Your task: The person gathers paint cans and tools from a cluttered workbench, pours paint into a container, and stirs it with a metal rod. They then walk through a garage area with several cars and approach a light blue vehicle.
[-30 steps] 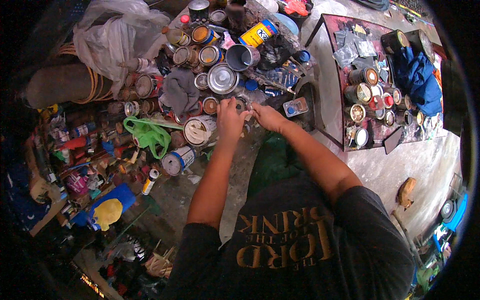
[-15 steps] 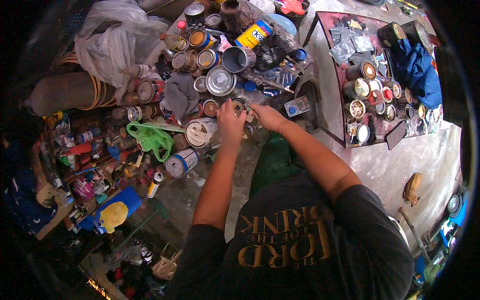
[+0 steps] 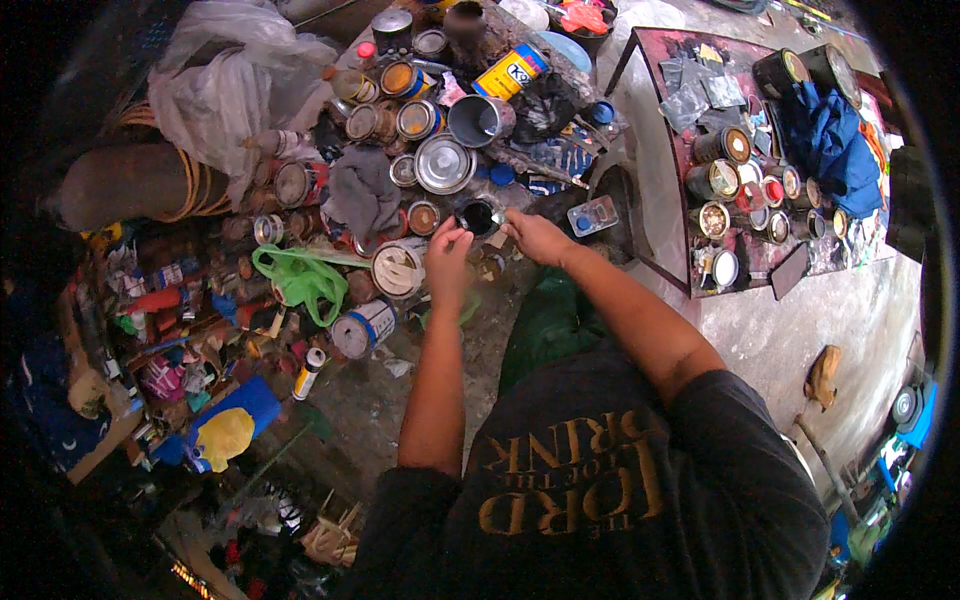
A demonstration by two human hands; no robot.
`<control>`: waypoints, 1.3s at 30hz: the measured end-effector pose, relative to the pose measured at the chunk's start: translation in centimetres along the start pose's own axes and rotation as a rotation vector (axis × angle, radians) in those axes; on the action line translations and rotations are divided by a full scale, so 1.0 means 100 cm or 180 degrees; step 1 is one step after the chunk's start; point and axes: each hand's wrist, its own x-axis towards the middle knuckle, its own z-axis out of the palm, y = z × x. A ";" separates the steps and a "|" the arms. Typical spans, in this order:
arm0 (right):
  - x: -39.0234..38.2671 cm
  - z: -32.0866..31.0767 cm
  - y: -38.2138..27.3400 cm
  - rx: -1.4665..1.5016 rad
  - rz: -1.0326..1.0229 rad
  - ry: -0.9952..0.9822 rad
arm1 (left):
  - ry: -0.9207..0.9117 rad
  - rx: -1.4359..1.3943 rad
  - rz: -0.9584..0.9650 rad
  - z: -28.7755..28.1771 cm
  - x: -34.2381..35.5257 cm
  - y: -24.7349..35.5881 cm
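Note:
A small round can [image 3: 478,217] stands open in front of me, and its inside looks black. Close by its left rim is my left hand [image 3: 450,250], fingers curled together; whatever they hold, if anything, is hidden. My right hand [image 3: 538,240] pinches at the can's right rim, where a small pale, shiny bit shows by the fingertips, too small to name. To the left of the open can sits a little can with a brownish top [image 3: 423,217]. Nearer to me is a wider can with a whitish, streaked top [image 3: 398,270]. A large silver-lidded can [image 3: 445,163] stands just beyond.
An empty-looking grey can [image 3: 480,121] and a yellow-blue tin [image 3: 511,70] lie farther back. A green plastic bag [image 3: 305,280] and a tipped can [image 3: 363,328] are at left. On the right, a red-stained table [image 3: 705,278] bears several cans and a blue cloth [image 3: 830,145].
The brownish round lid on the small can has come off, so its black inside now shows. My left hand has drawn back left and toward me; my right hand has hardly moved.

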 end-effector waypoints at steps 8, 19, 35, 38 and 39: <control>0.000 0.004 0.004 0.0251 0.0152 0.0055 | 0.0652 -0.2457 -0.1117 0.016 -0.025 0.022; -0.002 0.011 0.002 0.0270 0.0013 0.0296 | 0.0307 -0.3346 -0.1021 0.020 -0.044 0.012; -0.026 -0.007 -0.001 0.0039 0.0335 -0.0140 | -0.0006 -0.4192 -0.1032 0.003 -0.059 -0.004; -0.058 -0.022 0.017 -0.0043 0.0475 -0.0375 | -0.0005 -0.4686 -0.1458 0.008 -0.056 0.035; -0.068 -0.025 0.023 0.0006 0.0536 -0.0489 | -0.0092 -0.4747 -0.1463 0.009 -0.056 0.031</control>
